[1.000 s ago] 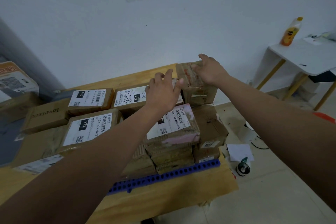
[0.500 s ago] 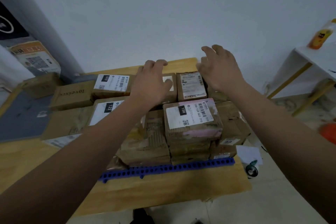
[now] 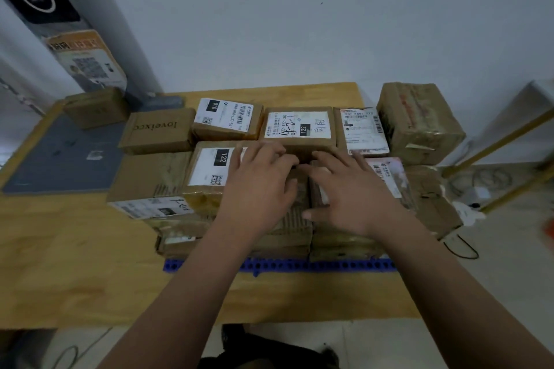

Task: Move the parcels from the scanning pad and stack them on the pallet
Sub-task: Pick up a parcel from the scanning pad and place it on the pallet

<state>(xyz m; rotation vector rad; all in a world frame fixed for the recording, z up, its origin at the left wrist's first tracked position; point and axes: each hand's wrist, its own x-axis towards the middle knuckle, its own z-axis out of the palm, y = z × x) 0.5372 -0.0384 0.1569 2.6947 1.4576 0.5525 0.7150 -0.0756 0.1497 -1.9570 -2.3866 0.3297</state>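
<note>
The two hands cover the middle of the stack, so the corrugated parcel [image 3: 295, 216] beneath them shows only as a strip between the wrists, and anything printed on its top is hidden. The left hand [image 3: 260, 186] and the right hand [image 3: 353, 198] both lie palm down, fingers spread and nearly straight, pinching nothing. Their fingertips reach the near edge of the handwritten parcel [image 3: 298, 129]. Of the blue pallet [image 3: 278, 265] only the perforated front edge shows; the rest is buried under parcels. The pink-labelled parcel [image 3: 389, 177] is half covered by the right hand and its print is blurred. What can be read: "122" on the front-left parcel [image 3: 209, 171], "122" beside scrawled pen strokes on the handwritten parcel, "010" on the 010 parcel [image 3: 226, 120], and "loveixcc", upside down, on the plain box [image 3: 159, 130]. The white-labelled parcel [image 3: 364, 132] and the taped brown parcel [image 3: 419, 123] carry print too small to make out. On the wooden tabletop [image 3: 60, 263], off to the left, one small parcel [image 3: 96, 106] sits at the far edge of the grey scanning pad [image 3: 63, 159].
</note>
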